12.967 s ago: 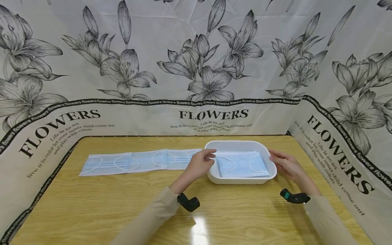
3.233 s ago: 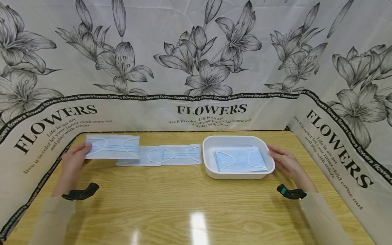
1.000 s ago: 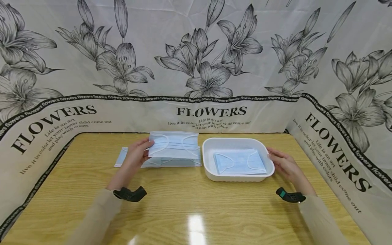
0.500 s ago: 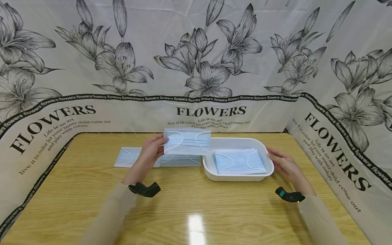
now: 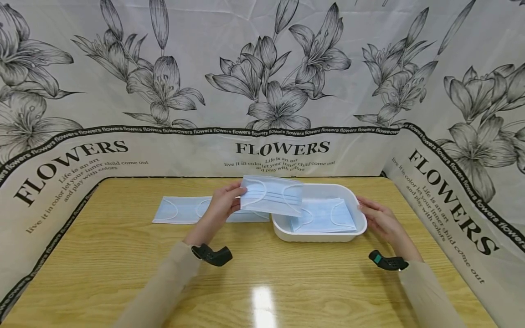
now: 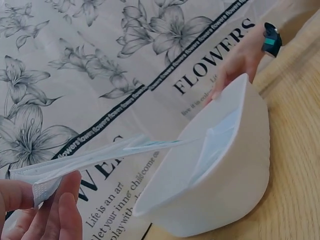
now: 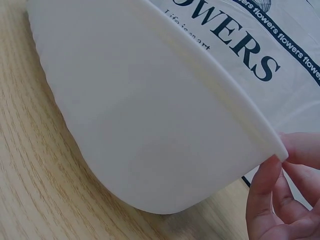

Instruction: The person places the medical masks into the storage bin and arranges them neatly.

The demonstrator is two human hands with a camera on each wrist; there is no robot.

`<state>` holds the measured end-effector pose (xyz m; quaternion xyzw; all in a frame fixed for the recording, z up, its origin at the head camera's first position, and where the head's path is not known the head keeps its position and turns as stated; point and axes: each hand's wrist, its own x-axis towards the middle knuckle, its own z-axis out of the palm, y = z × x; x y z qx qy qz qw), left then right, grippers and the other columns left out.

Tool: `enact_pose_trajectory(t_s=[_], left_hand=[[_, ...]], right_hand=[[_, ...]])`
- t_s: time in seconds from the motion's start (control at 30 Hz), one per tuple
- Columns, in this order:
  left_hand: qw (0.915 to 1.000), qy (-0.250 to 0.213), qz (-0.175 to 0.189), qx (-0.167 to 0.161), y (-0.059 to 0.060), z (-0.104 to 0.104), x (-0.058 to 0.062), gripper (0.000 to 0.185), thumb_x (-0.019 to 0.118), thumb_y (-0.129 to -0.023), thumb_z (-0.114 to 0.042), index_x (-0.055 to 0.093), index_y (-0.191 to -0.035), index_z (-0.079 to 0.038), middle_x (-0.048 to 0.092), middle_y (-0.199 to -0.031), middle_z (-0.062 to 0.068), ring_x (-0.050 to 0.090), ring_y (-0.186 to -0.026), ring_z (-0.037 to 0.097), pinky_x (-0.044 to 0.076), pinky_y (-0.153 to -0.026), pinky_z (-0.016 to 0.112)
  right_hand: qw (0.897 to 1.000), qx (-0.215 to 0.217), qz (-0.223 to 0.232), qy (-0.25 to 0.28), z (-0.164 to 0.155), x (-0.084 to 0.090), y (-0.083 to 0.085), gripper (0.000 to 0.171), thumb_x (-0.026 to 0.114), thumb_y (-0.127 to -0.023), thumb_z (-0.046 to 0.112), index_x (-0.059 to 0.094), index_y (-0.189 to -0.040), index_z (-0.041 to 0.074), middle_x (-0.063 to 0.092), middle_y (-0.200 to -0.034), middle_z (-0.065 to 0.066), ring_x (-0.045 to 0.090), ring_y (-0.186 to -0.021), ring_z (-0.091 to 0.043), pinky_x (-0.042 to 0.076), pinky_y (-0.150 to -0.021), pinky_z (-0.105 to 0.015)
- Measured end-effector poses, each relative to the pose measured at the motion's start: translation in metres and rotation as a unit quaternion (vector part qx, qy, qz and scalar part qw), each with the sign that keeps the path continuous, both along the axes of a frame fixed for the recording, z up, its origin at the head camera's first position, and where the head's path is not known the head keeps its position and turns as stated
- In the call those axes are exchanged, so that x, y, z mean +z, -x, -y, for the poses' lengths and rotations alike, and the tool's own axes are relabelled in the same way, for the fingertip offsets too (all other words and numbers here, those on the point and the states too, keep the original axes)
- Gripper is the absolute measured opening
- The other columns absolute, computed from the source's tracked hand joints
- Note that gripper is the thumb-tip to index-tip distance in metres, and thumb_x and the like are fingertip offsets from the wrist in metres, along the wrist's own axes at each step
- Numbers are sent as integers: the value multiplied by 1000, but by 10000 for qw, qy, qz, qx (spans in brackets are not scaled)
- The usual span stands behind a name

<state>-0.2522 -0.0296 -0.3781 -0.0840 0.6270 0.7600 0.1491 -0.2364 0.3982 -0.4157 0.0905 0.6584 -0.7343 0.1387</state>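
Observation:
A pale blue pleated face mask with white ear loops hangs in the air, pinched at its left edge by the left hand. Its right part is over the left rim of a white plastic tub. Seen edge-on in the left wrist view, the mask lies between thumb and fingers. Inside the tub rests a small stack of masks, its left side partly covered by the held one. The right hand pinches the tub's right rim; in the right wrist view, fingertips meet at that rim.
Left of the tub, two more masks lie in an overlapping row on the wooden table, partly behind the left hand. A white cloth with printed flowers stands at the back and both sides.
The left hand took the leftmost mask from the row and carried it right, now over the tub's left rim. The right hand has stayed at the tub's right end.

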Motion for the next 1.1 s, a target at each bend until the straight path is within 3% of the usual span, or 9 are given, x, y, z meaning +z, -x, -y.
enact_pose_trajectory(t_s=[0.13,0.37,0.6,0.8,0.97,1.1], left_hand=[[10000,-30,25,-21,0,-13,-2,44,58,-95,-13,51,-137,-3,61,-77,-8,57,-60,2,47,-57,16],[9999,-163,-5,-6,0,-33,-5,43,59,-94,-12,53,-135,-2,62,-75,-7,58,-59,3,48,-56,16],[9996,-270,58,-97,-2,-48,-10,42,59,-94,-12,53,-135,-3,65,-78,-5,62,-62,4,50,-57,15],[9995,-203,101,-212,-2,-61,-17,46,61,-94,-12,50,-138,-5,67,-84,-2,64,-66,5,53,-62,17],[9994,-105,103,-307,-2,-71,-21,47,61,-93,-12,50,-139,-5,67,-83,-2,64,-66,5,54,-64,19],[9992,-51,115,-372,-2,-79,-21,48,61,-93,-12,49,-139,-5,64,-81,-3,61,-65,4,55,-66,19]], right_hand=[[10000,-25,-25,-57,-1,0,0,27,60,-95,13,71,-106,35,67,-96,25,62,-90,8,53,-75,-13],[9998,-20,22,-192,-2,-1,-1,42,61,-95,15,56,-135,26,66,-97,26,62,-90,8,52,-76,-13],[9999,14,-61,-128,-1,-4,0,31,60,-95,14,66,-120,32,66,-98,26,62,-91,8,53,-77,-13],[9999,-71,31,-134,-2,-4,-2,31,62,-94,15,67,-119,33,66,-97,26,61,-91,9,52,-77,-12],[9996,-34,13,-294,-1,-2,-3,52,62,-95,18,45,-144,21,64,-98,29,60,-92,9,52,-77,-12],[9995,-3,-33,-327,1,0,-3,62,61,-95,19,32,-149,10,64,-99,29,60,-93,9,52,-78,-12]])
